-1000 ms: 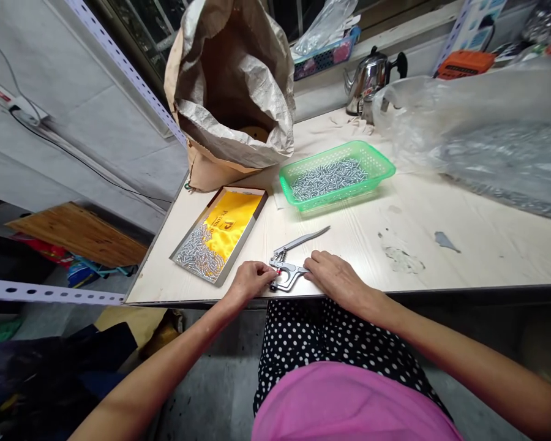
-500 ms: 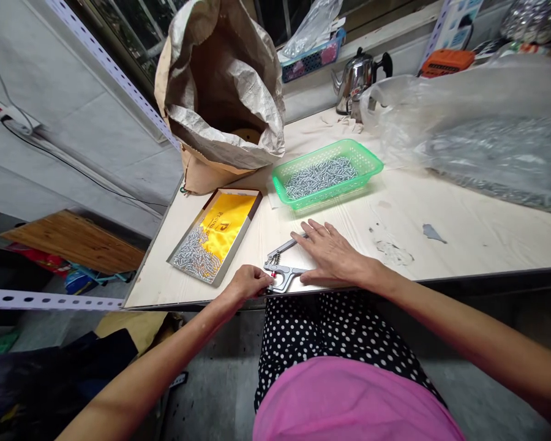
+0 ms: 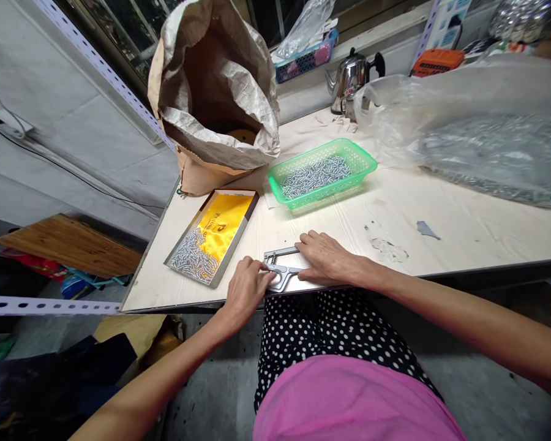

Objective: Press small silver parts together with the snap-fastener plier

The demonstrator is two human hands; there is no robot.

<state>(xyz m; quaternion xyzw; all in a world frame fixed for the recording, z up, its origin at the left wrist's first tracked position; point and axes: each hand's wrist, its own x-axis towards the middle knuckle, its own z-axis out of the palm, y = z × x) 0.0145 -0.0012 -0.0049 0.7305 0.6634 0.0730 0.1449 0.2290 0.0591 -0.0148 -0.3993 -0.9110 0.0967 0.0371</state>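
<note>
A grey metal hand plier (image 3: 282, 269) with two spread handles and a coil spring lies near the table's front edge. Around its handle ends my right hand (image 3: 327, 258) is closed, the fingers on the upper handle and the thumb by the lower one. My left hand (image 3: 248, 283) is pinched at the plier's head; what its fingertips hold is hidden. Left of the hands is a shallow box (image 3: 235, 245) with a yellow lining and a pile of small silver metal pins (image 3: 193, 254). Behind the plier a green basket (image 3: 298, 201) holds many similar pins.
A large open paper sack (image 3: 202, 174) stands at the back left. On the right a clear plastic bag (image 3: 487, 147) full of metal pieces covers much of the table (image 3: 463, 245). A steel kettle (image 3: 351, 76) and an orange box (image 3: 437, 61) are at the back.
The right hand's fingers have drawn in around the handles, which sit closer together. My left hand has shifted up against the plier's head. The view has moved slightly.
</note>
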